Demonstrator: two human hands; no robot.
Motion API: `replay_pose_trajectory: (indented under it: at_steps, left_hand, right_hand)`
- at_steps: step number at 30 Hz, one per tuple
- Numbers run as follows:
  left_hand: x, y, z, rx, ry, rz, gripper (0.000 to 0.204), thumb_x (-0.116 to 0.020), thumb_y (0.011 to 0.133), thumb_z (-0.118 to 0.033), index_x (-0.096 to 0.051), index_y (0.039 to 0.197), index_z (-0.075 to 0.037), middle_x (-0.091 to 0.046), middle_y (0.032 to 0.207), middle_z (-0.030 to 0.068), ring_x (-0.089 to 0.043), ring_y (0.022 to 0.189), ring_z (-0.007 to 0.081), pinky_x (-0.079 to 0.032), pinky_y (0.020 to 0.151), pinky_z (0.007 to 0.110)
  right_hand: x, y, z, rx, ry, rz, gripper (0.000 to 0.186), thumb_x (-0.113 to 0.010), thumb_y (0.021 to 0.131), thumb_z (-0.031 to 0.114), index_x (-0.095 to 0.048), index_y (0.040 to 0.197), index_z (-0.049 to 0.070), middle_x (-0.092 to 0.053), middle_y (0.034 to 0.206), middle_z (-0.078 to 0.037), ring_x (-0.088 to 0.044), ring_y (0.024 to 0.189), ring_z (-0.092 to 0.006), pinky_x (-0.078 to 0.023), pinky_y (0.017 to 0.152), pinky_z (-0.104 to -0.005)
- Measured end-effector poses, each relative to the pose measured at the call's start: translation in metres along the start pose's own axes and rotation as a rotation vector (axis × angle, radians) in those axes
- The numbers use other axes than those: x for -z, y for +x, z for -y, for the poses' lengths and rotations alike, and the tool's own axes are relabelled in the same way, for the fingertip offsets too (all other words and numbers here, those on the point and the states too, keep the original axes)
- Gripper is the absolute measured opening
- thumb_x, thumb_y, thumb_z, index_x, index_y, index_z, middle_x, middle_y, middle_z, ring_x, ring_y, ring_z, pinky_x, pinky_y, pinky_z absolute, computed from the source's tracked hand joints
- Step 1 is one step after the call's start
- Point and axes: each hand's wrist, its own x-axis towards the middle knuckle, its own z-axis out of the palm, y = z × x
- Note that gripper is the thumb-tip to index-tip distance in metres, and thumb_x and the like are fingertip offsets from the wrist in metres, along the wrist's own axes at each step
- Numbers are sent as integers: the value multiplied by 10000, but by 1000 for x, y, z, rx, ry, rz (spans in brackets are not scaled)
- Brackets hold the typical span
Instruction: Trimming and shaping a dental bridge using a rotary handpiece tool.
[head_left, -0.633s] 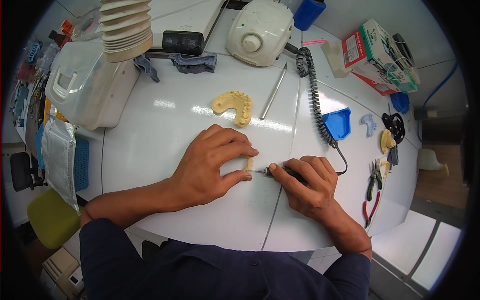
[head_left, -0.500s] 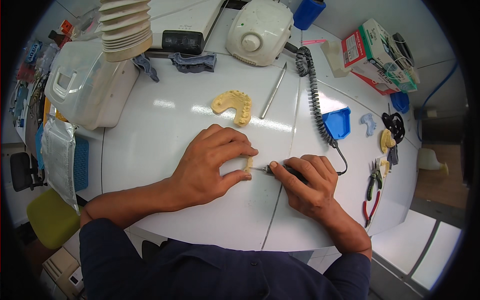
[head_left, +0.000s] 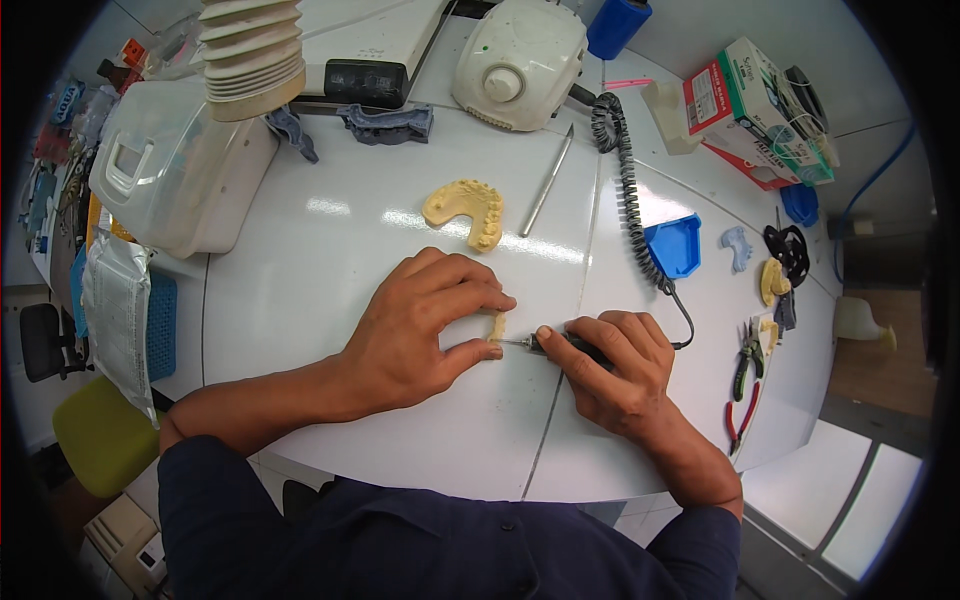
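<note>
I pinched the small cast piece (head_left: 497,326) in my left hand (head_left: 420,325); my right hand (head_left: 610,365) gripped the handpiece (head_left: 560,345), trimming beside it; steadiness came next.

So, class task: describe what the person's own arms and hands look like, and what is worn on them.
Both hands, left hand and right hand, are bare, with no gloves, rings or watch in view. The forearms are bare too; dark navy sleeves end near the elbows.

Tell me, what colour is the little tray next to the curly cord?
The tray is blue, seen in the head view.
</note>
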Motion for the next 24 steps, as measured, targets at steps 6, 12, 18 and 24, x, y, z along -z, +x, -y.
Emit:
replay_pose_trajectory:
  at_steps: [6, 12, 18, 24]
  left_hand:
    - [-1, 0, 1, 3, 0, 0, 440, -943, 778, -157, -800, 1189, -88, -714, 1207, 79, -638, 1112, 270, -540, 969, 389]
    - [0, 0, 1, 1, -2, 3, 441, -944, 777, -159, -800, 1188, -90, -713, 1208, 73, -634, 1113, 266, -540, 970, 387]
    - [0, -1, 0, 12, 2, 8, 440, -944, 777, -158, -801, 1189, -93, -714, 1210, 72, -634, 1113, 264, -538, 973, 387]
    - [0, 0, 0, 12, -3, 9, 438, -944, 780, -162, -800, 1188, -93, -714, 1213, 76, -633, 1114, 264, -536, 972, 388]
  right_hand:
    - [0, -1, 0, 1, 4, 0, 437, -781, 770, 116, -838, 1196, 198, -711, 949, -2, -652, 815, -179, -461, 707, -322]
    - [-1, -2, -1, 1, -1, 0, 444, -782, 768, 118, -838, 1201, 198, -714, 958, -1, -653, 813, -180, -463, 713, -320]
    - [1, 1, 0, -16, -1, 8, 454, -776, 760, 109, -840, 1200, 198, -710, 953, -1, -650, 816, -179, -468, 719, -320]
    - [1, -1, -1, -8, 0, 8, 452, -773, 764, 107, -841, 1199, 206, -707, 948, 0, -648, 816, -180, -471, 721, -320]
